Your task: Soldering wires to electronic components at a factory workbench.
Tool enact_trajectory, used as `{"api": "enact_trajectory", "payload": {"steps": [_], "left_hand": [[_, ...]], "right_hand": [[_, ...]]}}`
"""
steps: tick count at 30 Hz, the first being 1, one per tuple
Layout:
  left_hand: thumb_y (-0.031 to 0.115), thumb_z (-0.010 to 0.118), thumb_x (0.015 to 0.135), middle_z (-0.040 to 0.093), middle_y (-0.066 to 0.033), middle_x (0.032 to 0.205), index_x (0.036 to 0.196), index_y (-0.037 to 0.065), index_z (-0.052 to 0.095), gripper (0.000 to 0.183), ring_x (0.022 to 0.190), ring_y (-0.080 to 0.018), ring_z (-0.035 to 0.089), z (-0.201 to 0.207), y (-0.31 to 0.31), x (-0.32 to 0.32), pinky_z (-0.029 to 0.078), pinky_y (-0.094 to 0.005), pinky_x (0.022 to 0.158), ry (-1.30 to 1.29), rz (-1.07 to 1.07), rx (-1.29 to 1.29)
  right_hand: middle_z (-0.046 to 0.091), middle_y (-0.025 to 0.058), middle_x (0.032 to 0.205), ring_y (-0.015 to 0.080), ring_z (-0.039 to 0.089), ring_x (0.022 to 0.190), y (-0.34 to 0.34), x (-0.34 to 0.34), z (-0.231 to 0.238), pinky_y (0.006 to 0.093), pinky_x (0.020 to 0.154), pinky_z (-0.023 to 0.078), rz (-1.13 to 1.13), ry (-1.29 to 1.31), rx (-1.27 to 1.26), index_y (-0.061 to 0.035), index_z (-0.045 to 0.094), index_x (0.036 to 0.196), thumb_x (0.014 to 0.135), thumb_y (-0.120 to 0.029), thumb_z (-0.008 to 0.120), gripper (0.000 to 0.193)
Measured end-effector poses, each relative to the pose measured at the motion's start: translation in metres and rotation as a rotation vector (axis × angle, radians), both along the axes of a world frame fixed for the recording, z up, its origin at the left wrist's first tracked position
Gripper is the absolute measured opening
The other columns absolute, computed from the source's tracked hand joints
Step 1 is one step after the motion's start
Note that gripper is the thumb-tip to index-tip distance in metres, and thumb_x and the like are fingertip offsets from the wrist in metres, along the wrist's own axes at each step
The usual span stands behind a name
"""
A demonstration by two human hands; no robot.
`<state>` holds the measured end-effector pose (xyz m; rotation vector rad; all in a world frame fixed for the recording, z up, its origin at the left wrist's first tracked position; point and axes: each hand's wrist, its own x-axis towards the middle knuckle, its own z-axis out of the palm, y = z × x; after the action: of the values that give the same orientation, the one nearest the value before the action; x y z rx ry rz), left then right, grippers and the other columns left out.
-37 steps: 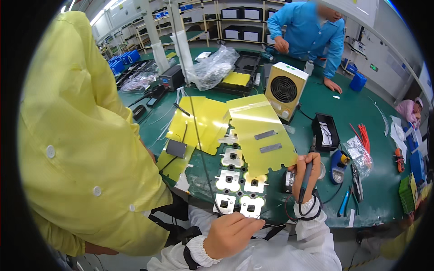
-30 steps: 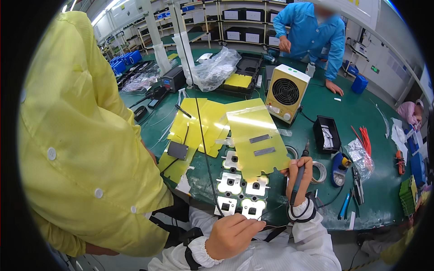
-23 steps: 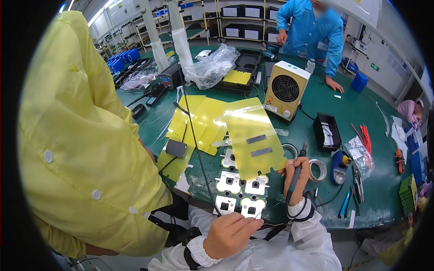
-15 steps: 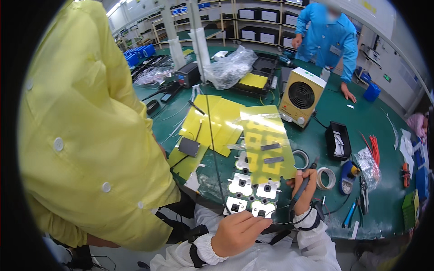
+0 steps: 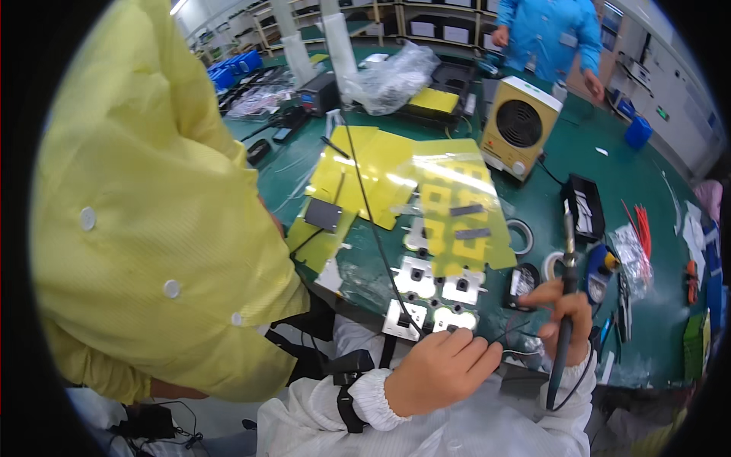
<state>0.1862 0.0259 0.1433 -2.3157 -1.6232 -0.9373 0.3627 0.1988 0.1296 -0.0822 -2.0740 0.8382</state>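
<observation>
My right hand [image 5: 567,316] grips a soldering iron [image 5: 563,350], its metal tip pointing up and away from me. Fingers closed, my left hand [image 5: 442,373] pinches thin wires [image 5: 514,333] whose loose ends stick out towards the right. Just beyond it lies a battery pack with silvery metal plates [image 5: 416,277], several of them showing. A see-through yellow sheet [image 5: 499,221] with cut-outs and two grey strips covers the pack's far part. A small black container [image 5: 523,286] with silvery contents sits left of my right fingers. A black cable [image 5: 373,221] runs down to the near plates.
At left stands a person in a yellow coat [image 5: 167,228]; another in blue [image 5: 550,38] is across the table. A fan unit [image 5: 520,126], tape rolls [image 5: 521,237], a black tray [image 5: 582,207], a blue iron stand [image 5: 599,274] and red wires [image 5: 642,232] are on the right.
My right hand has moved right, away from the pack, tilting the soldering iron upright. My left hand has shifted slightly right with the wires. The person in blue has lifted a hand off the table.
</observation>
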Motion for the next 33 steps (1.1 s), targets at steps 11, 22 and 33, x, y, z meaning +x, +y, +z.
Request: {"api": "enact_trajectory", "payload": {"steps": [11,22,33], "left_hand": [[0.006,0.069,0.064,0.067,-0.0042,0.083,0.096,0.004,0.071,0.032,0.066,-0.0192,0.057,0.005,0.013,0.034,0.048,-0.0313,0.054,0.022,-0.064,-0.074],[0.008,0.071,0.065,0.068,0.0002,0.086,0.095,0.007,0.074,0.030,0.063,-0.0140,0.055,-0.009,0.003,0.057,0.044,-0.0264,0.052,0.088,0.065,-0.046],[0.010,0.069,0.073,0.065,-0.0006,0.082,0.097,0.008,0.069,0.025,0.062,-0.0175,0.055,-0.076,0.047,0.110,0.044,-0.0318,0.052,0.037,0.183,-0.040]], "right_hand": [[0.072,0.0206,0.109,0.0325,0.069,0.094,-0.030,0.067,-0.009,0.0423,0.082,0.052,-0.147,0.001,-0.098,-0.0090,0.048,0.092,0.077,0.004,0.080,0.037],[0.070,0.0119,0.089,0.0287,0.066,0.082,-0.005,0.081,-0.052,0.0385,0.070,0.051,-0.106,-0.092,-0.171,-0.0069,0.055,0.088,0.077,0.005,0.075,0.026],[0.070,0.0094,0.088,0.0308,0.066,0.079,0.059,0.066,-0.111,0.0384,0.067,0.051,-0.123,-0.436,0.083,-0.0067,0.056,0.092,0.080,0.000,0.074,0.023]]}}
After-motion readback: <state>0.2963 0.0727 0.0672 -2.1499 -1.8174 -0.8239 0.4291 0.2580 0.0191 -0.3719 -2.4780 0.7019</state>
